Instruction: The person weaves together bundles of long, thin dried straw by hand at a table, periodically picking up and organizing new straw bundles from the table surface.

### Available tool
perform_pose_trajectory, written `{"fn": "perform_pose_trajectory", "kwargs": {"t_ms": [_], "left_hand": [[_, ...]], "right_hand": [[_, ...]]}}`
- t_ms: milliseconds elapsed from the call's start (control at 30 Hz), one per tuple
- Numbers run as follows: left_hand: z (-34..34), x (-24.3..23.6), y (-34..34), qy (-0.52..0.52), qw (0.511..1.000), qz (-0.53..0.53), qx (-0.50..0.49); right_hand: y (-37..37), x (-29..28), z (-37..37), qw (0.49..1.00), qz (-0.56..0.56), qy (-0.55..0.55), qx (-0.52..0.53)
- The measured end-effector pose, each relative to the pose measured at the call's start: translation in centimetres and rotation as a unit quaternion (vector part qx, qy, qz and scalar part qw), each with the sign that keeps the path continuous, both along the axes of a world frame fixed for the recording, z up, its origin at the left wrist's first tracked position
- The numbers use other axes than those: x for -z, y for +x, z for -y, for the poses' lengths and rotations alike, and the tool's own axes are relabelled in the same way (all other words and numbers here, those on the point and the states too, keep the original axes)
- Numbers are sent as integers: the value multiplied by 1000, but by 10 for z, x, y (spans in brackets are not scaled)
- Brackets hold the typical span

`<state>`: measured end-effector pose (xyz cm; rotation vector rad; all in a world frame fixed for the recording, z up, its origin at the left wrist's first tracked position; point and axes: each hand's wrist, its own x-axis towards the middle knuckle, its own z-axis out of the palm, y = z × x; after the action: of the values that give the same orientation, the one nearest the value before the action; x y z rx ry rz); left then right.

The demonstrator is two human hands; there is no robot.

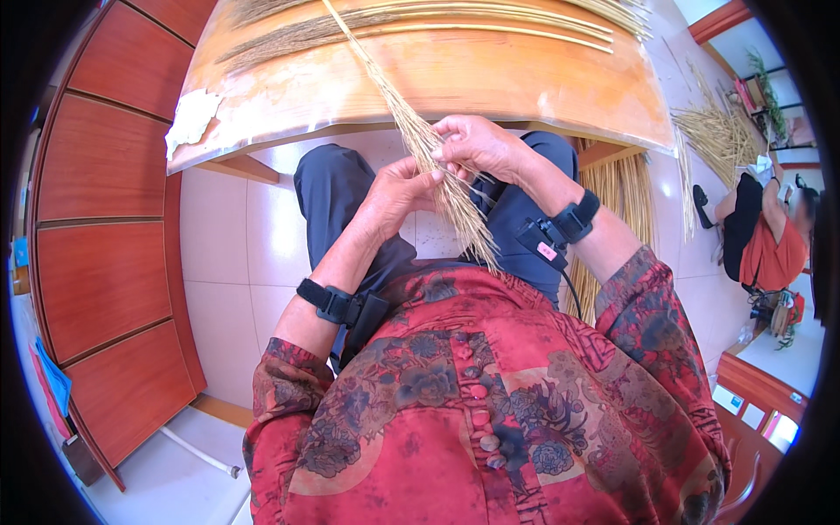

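Observation:
A dried straw-coloured stalk with a brushy seed head slants from the wooden table's far side down toward my lap, its bushy end spreading toward me. My left hand is closed on the lower part of the brush from the left, thumb pressed along it. Just above and to the right, my right hand pinches the strands between thumb and fingers. Both hands are over my knees, near the table's front edge. Some fingertips are hidden behind the strands.
More dried stalks lie across the wooden table; a torn white piece is at its left corner. Long stalks lie beneath the table's right side. A pile of stalks and a seated person are farther right. Red cabinets line the left.

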<state>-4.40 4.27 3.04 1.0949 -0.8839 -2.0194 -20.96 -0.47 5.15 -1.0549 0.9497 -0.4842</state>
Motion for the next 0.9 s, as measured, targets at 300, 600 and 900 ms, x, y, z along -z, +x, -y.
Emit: {"fn": "perform_pose_trajectory", "kwargs": {"t_ms": [300,600,900], "left_hand": [[6,3,5,18,1000,16,-17],[3,7,7,19,1000,-19,-9],[3,8,7,18,1000,-25,-6]], "right_hand": [[-12,10,-10,998,-41,-4,-58],[-18,9,-10,999,19,28,-38],[-22,5,-11,998,12,51,-26]]}}
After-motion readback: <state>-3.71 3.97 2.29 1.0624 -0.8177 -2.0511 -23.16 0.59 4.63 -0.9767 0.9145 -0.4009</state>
